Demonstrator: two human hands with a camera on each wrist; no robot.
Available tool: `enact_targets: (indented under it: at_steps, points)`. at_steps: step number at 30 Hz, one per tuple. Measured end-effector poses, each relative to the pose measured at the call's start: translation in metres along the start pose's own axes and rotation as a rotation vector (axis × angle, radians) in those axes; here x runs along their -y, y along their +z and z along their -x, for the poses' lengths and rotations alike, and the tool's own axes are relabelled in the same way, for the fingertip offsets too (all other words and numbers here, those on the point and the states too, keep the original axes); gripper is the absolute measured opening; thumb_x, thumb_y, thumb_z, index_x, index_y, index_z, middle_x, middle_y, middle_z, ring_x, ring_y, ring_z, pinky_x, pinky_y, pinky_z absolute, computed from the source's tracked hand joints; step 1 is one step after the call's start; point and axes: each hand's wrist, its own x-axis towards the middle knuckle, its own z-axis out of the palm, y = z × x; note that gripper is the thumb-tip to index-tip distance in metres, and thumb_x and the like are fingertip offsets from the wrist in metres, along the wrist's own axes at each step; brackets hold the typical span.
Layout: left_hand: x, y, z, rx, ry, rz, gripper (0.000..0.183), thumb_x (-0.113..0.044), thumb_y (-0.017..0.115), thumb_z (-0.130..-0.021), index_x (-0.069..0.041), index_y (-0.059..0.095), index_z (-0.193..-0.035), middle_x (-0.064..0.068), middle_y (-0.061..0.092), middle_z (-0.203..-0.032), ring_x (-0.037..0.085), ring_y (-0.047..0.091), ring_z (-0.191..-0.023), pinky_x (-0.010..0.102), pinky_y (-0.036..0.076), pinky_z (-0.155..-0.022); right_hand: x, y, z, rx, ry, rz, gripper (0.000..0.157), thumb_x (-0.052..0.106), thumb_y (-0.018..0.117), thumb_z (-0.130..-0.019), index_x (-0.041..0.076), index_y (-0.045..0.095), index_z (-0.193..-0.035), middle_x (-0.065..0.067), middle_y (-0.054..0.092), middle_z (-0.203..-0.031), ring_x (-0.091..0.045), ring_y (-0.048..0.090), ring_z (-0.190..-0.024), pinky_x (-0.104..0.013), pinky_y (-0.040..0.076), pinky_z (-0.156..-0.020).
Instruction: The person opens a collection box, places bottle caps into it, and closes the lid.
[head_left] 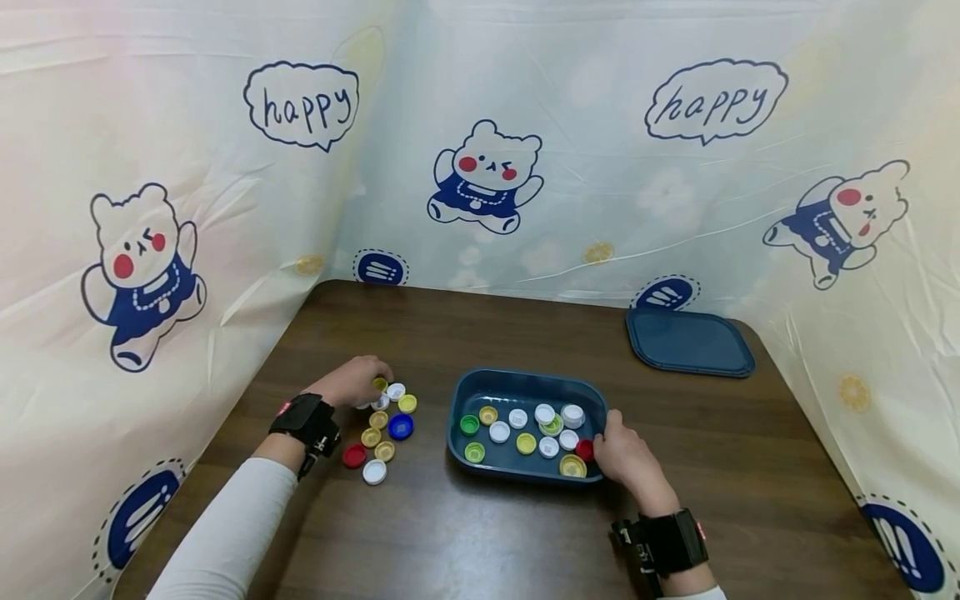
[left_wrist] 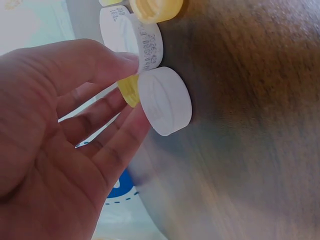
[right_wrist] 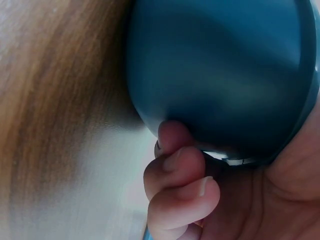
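Note:
My left hand (head_left: 352, 382) is at the far end of a loose group of plastic bottle caps. Its thumb and fingers are about a yellow cap (left_wrist: 129, 90), which is partly hidden. Close by the fingertips in the left wrist view are a white cap (left_wrist: 165, 101) and another white cap with printed marks (left_wrist: 150, 45). My right hand (head_left: 624, 454) grips the right end of a dark blue rectangular box (head_left: 525, 379), with curled fingers outside its wall in the right wrist view. Green, yellow, white and red caps lie inside the box.
On the brown table (head_left: 480, 542), a blue cap (head_left: 401, 427), a red cap (head_left: 355, 456) and several yellow and white caps lie left of the box. A flat dark blue lid (head_left: 690, 342) lies at the back right. A printed curtain (head_left: 585, 208) surrounds the table.

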Motion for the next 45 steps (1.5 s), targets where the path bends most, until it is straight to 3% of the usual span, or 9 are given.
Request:
enact_targets:
  at_steps: [13,18,22,31,37,45]
  points:
    - [-0.005,-0.010,0.003,-0.014,-0.008,0.035,0.021,-0.007,0.068,-0.092,-0.007,0.072,-0.113,0.016,0.064,-0.120,0.030,0.058,-0.107,0.048,0.054,-0.091,0.001,-0.001,0.001,0.005,0.003,0.000,0.040,0.017,0.044,-0.104,-0.008,0.034,-0.134,-0.028,0.059,-0.106,-0.030,0.056,-0.077,-0.042,0.046,-0.067]
    - [-0.017,-0.015,0.005,-0.045,0.017,0.025,0.024,-0.006,0.066,-0.092,-0.005,0.071,-0.116,0.014,0.064,-0.118,0.028,0.059,-0.106,0.047,0.054,-0.092,0.001,-0.001,0.002,0.002,-0.001,0.000,0.040,0.017,0.044,-0.104,-0.008,0.034,-0.134,-0.028,0.059,-0.105,-0.029,0.055,-0.076,-0.041,0.046,-0.067]
    - [-0.039,-0.021,0.008,-0.081,0.077,-0.001,0.026,-0.006,0.065,-0.093,-0.003,0.070,-0.119,0.012,0.064,-0.115,0.026,0.061,-0.104,0.045,0.055,-0.091,0.001,-0.001,0.002,0.005,0.005,0.000,0.041,0.017,0.044,-0.104,-0.008,0.034,-0.134,-0.028,0.059,-0.105,-0.030,0.055,-0.077,-0.041,0.046,-0.067]
    - [-0.108,-0.030,0.014,-0.151,0.228,-0.048,0.026,-0.009,0.068,-0.094,-0.008,0.069,-0.120,0.007,0.063,-0.114,0.023,0.057,-0.107,0.040,0.055,-0.092,0.002,-0.002,0.001,0.004,0.000,0.001,0.041,0.017,0.044,-0.104,-0.008,0.034,-0.134,-0.028,0.059,-0.108,-0.030,0.056,-0.078,-0.042,0.047,-0.068]
    - [-0.143,-0.024,0.015,-0.132,0.304,-0.089,0.027,-0.010,0.070,-0.094,-0.010,0.070,-0.121,0.004,0.063,-0.114,0.018,0.057,-0.105,0.035,0.054,-0.093,0.002,0.000,0.000,0.004,-0.007,-0.001,0.040,0.018,0.044,-0.104,-0.007,0.034,-0.134,-0.028,0.059,-0.108,-0.030,0.056,-0.077,-0.041,0.046,-0.068]
    - [-0.178,-0.001,0.018,-0.081,0.462,-0.136,0.025,-0.013,0.068,-0.096,-0.010,0.070,-0.121,0.004,0.063,-0.115,0.015,0.056,-0.102,0.030,0.054,-0.091,0.002,-0.001,0.000,0.006,-0.006,0.002,0.041,0.017,0.044,-0.104,-0.009,0.033,-0.135,-0.028,0.059,-0.108,-0.029,0.056,-0.077,-0.041,0.046,-0.067]
